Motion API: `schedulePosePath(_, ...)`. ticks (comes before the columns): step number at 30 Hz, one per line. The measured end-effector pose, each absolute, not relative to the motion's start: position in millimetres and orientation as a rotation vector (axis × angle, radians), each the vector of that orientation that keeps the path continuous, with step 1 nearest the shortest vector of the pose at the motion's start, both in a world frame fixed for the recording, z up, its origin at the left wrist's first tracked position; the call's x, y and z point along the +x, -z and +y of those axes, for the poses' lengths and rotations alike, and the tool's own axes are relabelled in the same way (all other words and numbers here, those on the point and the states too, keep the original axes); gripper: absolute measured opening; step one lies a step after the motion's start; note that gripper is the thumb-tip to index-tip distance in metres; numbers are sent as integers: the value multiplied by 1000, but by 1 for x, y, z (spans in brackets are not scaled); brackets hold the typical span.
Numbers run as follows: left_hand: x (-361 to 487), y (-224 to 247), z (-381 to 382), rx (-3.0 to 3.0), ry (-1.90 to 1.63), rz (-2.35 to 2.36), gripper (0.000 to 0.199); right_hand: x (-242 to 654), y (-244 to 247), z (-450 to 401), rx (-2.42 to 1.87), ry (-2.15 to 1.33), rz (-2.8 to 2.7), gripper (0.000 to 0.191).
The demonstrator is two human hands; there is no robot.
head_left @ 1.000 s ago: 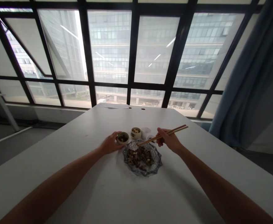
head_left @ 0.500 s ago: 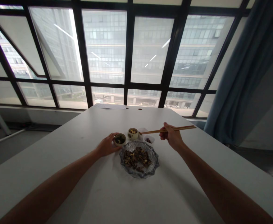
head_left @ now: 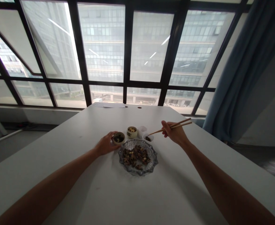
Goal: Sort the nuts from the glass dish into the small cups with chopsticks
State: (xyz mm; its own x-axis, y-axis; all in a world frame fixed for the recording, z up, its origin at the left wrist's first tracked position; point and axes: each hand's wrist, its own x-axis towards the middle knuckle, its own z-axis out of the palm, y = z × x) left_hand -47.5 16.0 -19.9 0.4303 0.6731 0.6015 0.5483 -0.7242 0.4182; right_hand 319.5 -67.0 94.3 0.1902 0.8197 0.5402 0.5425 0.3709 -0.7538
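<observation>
My left hand (head_left: pixel 105 145) is wrapped round the left side of a small cup (head_left: pixel 118 142) with dark bits and a few pale ones inside. In my right hand (head_left: pixel 173 132) is a pair of chopsticks (head_left: pixel 159 131), tips pointing left into a small white dish (head_left: pixel 152 137) that holds a few dark pieces. Between them stands a cream cup (head_left: pixel 132 133) with dark lettering, filled with pale nut-like pieces. Nearest me, a scalloped glass plate (head_left: pixel 154 161) carries striped sunflower seeds (head_left: pixel 134 155) with some pale pieces among them.
Another small white dish (head_left: pixel 142 128) sits behind the one at the chopstick tips. All stand on a white table (head_left: pixel 99 193). Papers (head_left: pixel 108 105) lie at its far edge, before large windows. A blue curtain (head_left: pixel 231 81) hangs at the right.
The chopstick tips have moved from beside the cream cup down and right into the small white dish. My left hand keeps its hold on the cup. The whole view has shifted slightly.
</observation>
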Motion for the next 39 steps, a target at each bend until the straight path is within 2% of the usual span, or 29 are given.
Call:
schedulePosePath(6,-46,17,14,2497,-1177,1081,68,308,-107,-77,-1137,-419,-1399,70)
schedulePosePath(12,-47,15,14,2502,-1141,1100,67,294,-117,-94,-1259,-744,-1725,75)
schedulePosePath(19,-47,11,11,2507,-1110,1110,66,275,-110,-104,-1237,-697,-2057,71)
schedulePosePath(27,-45,16,11,2657,-1082,1324,65,251,-86,-98,-1112,-614,-2055,58)
schedulePosePath(33,-43,17,12,2669,-1089,1340,64,254,-89,-97,-1107,-688,-1797,66)
schedulePosePath(39,-44,13,10,2623,-1104,1276,59,248,-96,-105,-1118,-748,-1930,63)
